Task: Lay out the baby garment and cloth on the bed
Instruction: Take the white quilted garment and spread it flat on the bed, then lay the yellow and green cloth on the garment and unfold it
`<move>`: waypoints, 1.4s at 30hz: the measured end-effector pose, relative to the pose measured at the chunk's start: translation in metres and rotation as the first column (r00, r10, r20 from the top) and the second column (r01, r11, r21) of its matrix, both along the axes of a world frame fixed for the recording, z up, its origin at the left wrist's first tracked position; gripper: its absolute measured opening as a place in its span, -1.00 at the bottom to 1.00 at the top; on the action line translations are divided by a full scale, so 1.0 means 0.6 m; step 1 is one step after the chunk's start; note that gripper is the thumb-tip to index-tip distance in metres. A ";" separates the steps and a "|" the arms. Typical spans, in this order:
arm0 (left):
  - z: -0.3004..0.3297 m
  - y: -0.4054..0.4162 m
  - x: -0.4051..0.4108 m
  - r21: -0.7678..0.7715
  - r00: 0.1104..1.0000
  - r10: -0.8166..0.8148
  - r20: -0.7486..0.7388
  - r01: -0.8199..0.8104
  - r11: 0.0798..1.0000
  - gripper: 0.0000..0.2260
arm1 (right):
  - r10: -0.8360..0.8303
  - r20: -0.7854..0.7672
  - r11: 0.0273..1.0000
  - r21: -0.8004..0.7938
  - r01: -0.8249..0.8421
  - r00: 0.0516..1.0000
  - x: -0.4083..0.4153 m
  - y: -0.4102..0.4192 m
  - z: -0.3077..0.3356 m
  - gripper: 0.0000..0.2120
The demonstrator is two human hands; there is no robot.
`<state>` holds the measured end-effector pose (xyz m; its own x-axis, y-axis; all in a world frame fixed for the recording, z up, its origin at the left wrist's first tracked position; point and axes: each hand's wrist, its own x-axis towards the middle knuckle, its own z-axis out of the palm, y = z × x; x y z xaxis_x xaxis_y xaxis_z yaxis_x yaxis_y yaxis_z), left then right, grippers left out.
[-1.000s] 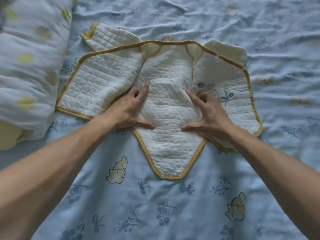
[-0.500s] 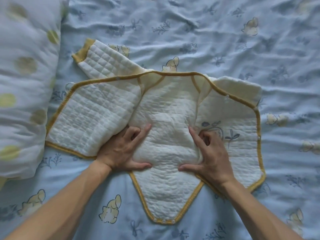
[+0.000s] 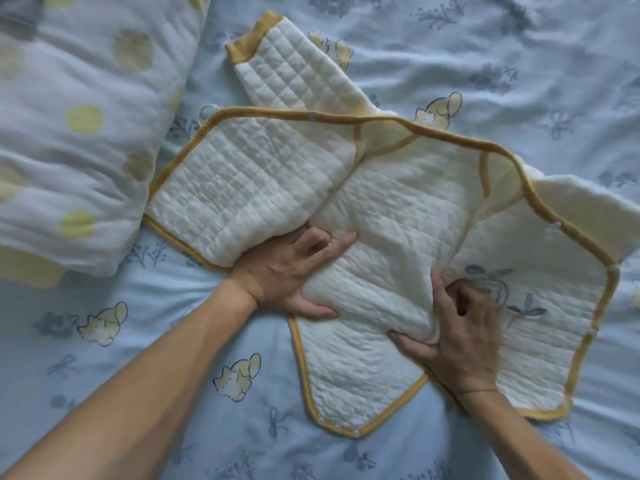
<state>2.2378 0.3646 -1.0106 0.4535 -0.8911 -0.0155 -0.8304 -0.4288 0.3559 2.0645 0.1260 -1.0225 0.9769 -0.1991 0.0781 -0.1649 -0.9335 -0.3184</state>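
A white quilted baby garment [image 3: 381, 209] with mustard-yellow trim lies opened out, inner side up, on the blue printed bed sheet [image 3: 166, 403]. Its left sleeve [image 3: 294, 74] with a yellow cuff points up and away; the snap-fastened crotch tab [image 3: 349, 403] points toward me. My left hand [image 3: 287, 275] grips the left side of the narrow middle panel, thumb tucked under the fabric. My right hand [image 3: 460, 337] pinches the right side of that panel, fingers curled into the cloth. The fabric bunches up between both hands. I see no separate cloth.
A soft white pillow [image 3: 76, 140] with yellow and grey dots lies at the left, touching the garment's left flap. Wrinkled blue sheet with animal prints stretches all around, with open sheet above and below the garment.
Both hands went from lying fairly flat on the panel to curling in and gathering it. The garment now sits tilted, its right side lower, and the view is closer.
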 end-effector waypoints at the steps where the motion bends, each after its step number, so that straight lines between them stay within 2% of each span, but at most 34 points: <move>1: 0.000 0.000 0.000 0.008 1.000 0.000 0.005 0.000 1.000 -0.10 | 0.003 0.000 1.000 -0.001 -0.003 1.000 0.000 0.000 0.001 -0.13; 10: -0.002 -0.002 0.002 0.055 0.993 -0.014 0.114 0.007 0.998 -0.08 | -0.008 0.057 1.000 0.014 0.007 0.998 -0.002 -0.004 0.006 -0.16; 15: 0.001 -0.004 0.002 0.124 0.999 0.012 0.032 -0.015 0.992 -0.05 | -0.018 0.039 1.000 0.017 0.018 0.999 -0.008 -0.004 0.003 -0.12; 17: 0.012 -0.006 0.009 0.208 0.993 0.066 -0.101 -0.044 0.977 -0.05 | -0.025 0.012 0.999 0.025 0.025 1.000 -0.004 -0.004 0.006 -0.12; 18: 0.019 -0.008 0.011 0.261 0.983 0.091 -0.156 -0.048 0.964 -0.05 | -0.027 -0.015 0.999 0.038 0.028 1.000 -0.002 -0.003 0.009 -0.12; 20: 0.035 -0.016 0.008 0.342 0.979 0.103 -0.178 -0.036 0.939 -0.05 | -0.039 -0.100 0.997 0.067 0.046 0.994 -0.004 0.000 0.023 -0.11; 23: 0.057 -0.036 -0.017 0.416 0.988 0.132 -0.080 -0.088 0.905 -0.09 | -0.028 -0.259 0.997 0.059 0.045 0.965 0.002 -0.002 0.054 -0.11; 25: 0.082 -0.035 -0.055 0.435 0.977 0.207 -0.059 -0.161 0.886 -0.18 | -0.006 -0.459 1.000 0.023 0.019 0.889 0.031 -0.001 0.089 -0.07; 27: 0.112 -0.007 -0.097 0.428 0.964 0.239 -0.115 -0.169 0.888 -0.25 | -0.043 -0.664 0.999 -0.013 0.045 0.746 0.058 0.008 0.135 -0.01; 28: 0.128 0.025 -0.116 0.417 0.958 0.248 -0.144 -0.169 0.893 -0.26 | -0.065 -0.709 0.998 -0.035 0.057 0.702 0.063 0.017 0.157 -0.01; 29: 0.147 0.068 -0.134 0.394 0.943 0.278 -0.184 -0.188 0.900 -0.26 | -0.082 -0.705 0.997 -0.059 0.058 0.705 0.058 0.032 0.179 -0.04; 31: 0.180 0.184 -0.178 0.314 0.880 0.394 -0.265 -0.307 0.898 -0.27 | -0.049 -0.547 0.998 -0.065 0.016 0.836 0.016 0.078 0.213 -0.16; 33: 0.206 0.319 -0.242 0.252 0.811 0.519 -0.269 -0.461 0.851 -0.29 | 0.135 -0.320 0.991 0.069 -0.119 0.938 -0.067 0.154 0.225 -0.33; 34: 0.216 0.385 -0.280 0.247 0.774 0.576 -0.261 -0.523 0.815 -0.31 | 0.241 -0.266 0.964 0.174 -0.200 0.933 -0.117 0.203 0.227 -0.41; 36: 0.231 0.505 -0.374 0.294 0.683 0.675 -0.279 -0.608 0.737 -0.34 | 0.478 -0.319 0.856 0.377 -0.353 0.818 -0.215 0.307 0.225 -0.50; 38: 0.238 0.602 -0.474 0.369 0.589 0.739 -0.325 -0.641 0.673 -0.36 | 0.667 -0.396 0.728 0.529 -0.436 0.632 -0.282 0.413 0.218 -0.51; 40: 0.233 0.675 -0.566 0.440 0.525 0.778 -0.345 -0.641 0.628 -0.37 | 0.769 -0.404 0.633 0.585 -0.506 0.495 -0.319 0.505 0.202 -0.50; 42: 0.220 0.727 -0.634 0.483 0.475 0.814 -0.335 -0.655 0.581 -0.37 | 0.795 -0.419 0.604 0.611 -0.512 0.438 -0.323 0.573 0.190 -0.49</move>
<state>1.8573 0.8005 -0.8788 0.7903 -0.1485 -0.5944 0.0956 -0.9284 0.3590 1.8705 0.4696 -0.9087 0.5878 0.6526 -0.4782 0.1709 -0.6779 -0.7151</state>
